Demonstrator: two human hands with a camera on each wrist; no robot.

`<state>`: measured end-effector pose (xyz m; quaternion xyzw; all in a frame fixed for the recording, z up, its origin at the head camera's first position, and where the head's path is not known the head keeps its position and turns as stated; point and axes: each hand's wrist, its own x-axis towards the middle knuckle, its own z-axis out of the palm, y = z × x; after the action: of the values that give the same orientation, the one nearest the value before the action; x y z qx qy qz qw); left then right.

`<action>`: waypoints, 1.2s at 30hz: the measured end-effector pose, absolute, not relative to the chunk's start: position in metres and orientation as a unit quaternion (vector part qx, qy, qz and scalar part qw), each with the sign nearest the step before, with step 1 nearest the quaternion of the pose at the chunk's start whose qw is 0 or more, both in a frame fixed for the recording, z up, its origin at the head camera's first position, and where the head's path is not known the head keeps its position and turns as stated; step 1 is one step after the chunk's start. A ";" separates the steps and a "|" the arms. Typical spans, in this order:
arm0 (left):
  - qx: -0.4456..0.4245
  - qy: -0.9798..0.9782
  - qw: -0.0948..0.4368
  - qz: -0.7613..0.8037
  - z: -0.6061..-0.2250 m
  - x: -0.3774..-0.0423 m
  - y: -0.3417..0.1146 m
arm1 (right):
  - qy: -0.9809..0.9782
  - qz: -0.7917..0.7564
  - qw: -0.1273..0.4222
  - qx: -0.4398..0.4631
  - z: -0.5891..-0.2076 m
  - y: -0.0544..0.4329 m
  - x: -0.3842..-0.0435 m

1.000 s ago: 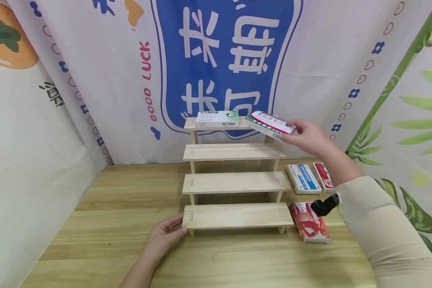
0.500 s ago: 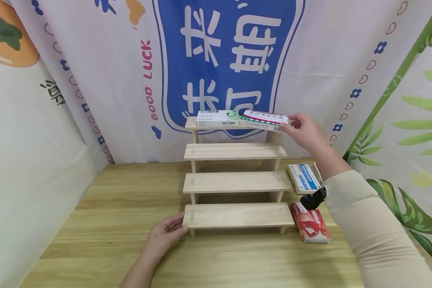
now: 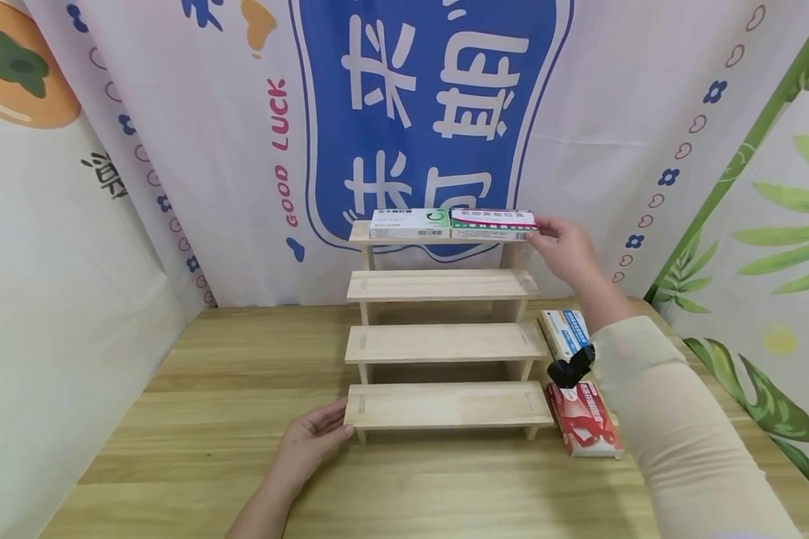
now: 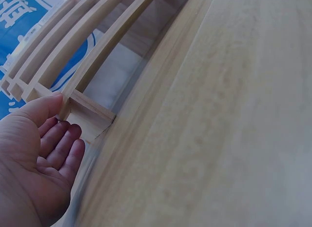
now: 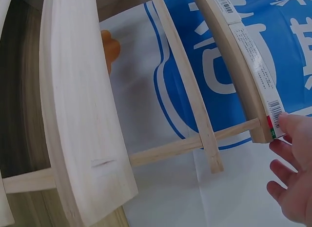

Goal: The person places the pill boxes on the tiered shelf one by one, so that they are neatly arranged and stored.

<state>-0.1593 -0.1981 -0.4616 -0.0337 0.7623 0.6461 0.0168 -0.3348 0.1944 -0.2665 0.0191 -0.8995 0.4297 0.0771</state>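
Note:
A four-step wooden display rack [image 3: 438,404] stands on the table. At the right of its top step lies a white medicine box [image 3: 491,221] with a magenta and green stripe. My right hand [image 3: 568,248] pinches that box by its right end; in the right wrist view the box [image 5: 256,66] lies along the step. Beside it, on the left, is a white and green medicine box [image 3: 410,223]. With my left hand [image 3: 310,443] I hold the left end of the lowest step, the thumb at its front corner in the left wrist view.
Right of the rack, a blue and white medicine box [image 3: 565,334] and a red box [image 3: 585,421] lie on the wooden table [image 3: 195,419]. My right sleeve partly covers that area. A printed cloth [image 3: 243,187] hangs close behind the rack.
My right hand has moved left, bringing the magenta-striped box from a slant to lying straight on the top step beside the green one. The left hand keeps its place.

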 end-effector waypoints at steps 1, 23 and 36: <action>-0.034 0.762 0.016 0.646 -0.462 -0.159 -0.198 | -0.897 0.435 0.077 0.019 -0.267 0.194 -0.336; -0.029 0.761 0.011 0.648 -0.462 -0.159 -0.196 | -0.883 0.461 0.088 -0.003 -0.274 0.194 -0.334; -0.027 0.767 0.009 0.642 -0.461 -0.159 -0.195 | -0.895 0.438 0.079 0.034 -0.301 0.237 -0.282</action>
<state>-0.1587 -0.1946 -0.4607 -0.0270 0.7666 0.6415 0.0087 -0.2825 0.2368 -0.3010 0.0338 -0.8948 0.4382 0.0787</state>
